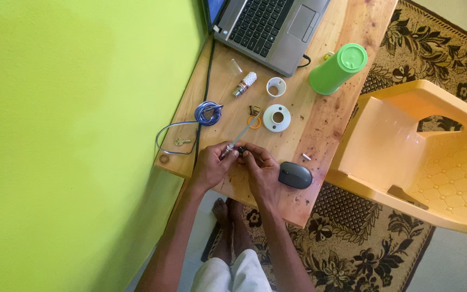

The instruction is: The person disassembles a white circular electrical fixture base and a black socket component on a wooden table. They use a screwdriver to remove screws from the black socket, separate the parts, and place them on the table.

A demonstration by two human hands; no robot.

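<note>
Wooden table (320, 124) beside a lime-green wall (71, 135): the left hand (212, 165) grips a slim screwdriver (239, 139), its tip toward a small dark part (242, 151) pinched in the right hand (260, 167) near the table's front edge, a grey mouse (295, 175) just beside.

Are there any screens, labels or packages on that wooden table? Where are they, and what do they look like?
Laptop: far end of the table, grey body, black keys; only a blue sliver of its screen shows at the top edge.
Green tumbler: lying right of the laptop, plain, no label visible.
No packages or signs in view.
</note>
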